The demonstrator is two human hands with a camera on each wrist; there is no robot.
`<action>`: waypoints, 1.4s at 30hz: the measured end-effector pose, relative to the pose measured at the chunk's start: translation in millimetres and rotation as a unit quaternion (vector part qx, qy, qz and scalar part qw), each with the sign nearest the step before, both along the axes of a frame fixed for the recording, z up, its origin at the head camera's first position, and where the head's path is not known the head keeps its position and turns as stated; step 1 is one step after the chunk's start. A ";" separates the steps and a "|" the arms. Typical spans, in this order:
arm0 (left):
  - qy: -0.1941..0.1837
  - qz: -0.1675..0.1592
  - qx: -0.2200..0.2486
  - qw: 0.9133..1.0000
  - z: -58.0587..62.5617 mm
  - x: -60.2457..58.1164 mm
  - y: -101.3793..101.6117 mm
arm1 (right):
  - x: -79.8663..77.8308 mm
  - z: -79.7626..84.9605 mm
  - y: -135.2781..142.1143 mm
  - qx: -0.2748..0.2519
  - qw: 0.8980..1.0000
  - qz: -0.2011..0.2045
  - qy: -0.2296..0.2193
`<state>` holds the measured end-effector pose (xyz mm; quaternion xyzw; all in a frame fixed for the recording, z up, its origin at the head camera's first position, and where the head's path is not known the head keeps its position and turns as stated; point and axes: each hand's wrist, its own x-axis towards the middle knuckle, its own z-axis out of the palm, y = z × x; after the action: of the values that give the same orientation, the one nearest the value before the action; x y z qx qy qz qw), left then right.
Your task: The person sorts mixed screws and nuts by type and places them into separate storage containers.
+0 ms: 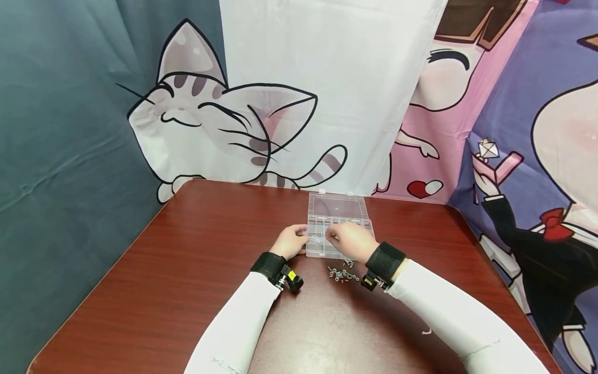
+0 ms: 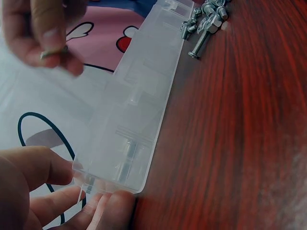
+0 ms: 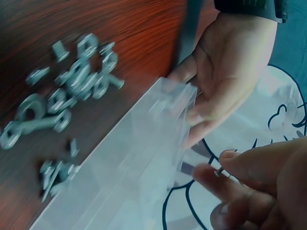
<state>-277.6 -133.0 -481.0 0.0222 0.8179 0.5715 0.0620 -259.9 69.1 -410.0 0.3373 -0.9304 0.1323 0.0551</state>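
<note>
A clear plastic compartment box lies with its lid raised at the back. My left hand grips the box's left end, thumb and fingers around the corner, as the left wrist view shows. Above the compartments is my right hand, pinching a small screw between thumb and fingertip. Some metal pieces show blurrily through the wall in a compartment at the left end. In front of the box lies a loose pile of bolts, nuts and washers.
The box and pile stand on a reddish-brown wooden table. Close to the box's front edge is a smaller cluster of screws. A cartoon-printed cloth hangs behind the table's far edge.
</note>
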 end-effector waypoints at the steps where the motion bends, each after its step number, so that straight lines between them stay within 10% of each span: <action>1: 0.000 -0.001 0.000 1.000 0.3 -0.4 0.5 | -1.2 0.1 -3.2 -0.001 1.000 0.001 -0.003; 32: -0.013 -0.010 -0.011 1.000 3.8 -1.4 2.3 | -19.1 -22.3 -31.4 0.059 0.997 0.027 -0.033; 42: -0.012 -0.007 -0.004 1.000 3.4 0.7 -2.3 | -0.8 -13.3 -23.9 0.003 0.999 -0.007 -0.038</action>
<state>-276.9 -135.3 -477.6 0.0209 0.8191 0.5682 0.0755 -260.7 45.2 -423.3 0.3257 -0.9346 0.1415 0.0195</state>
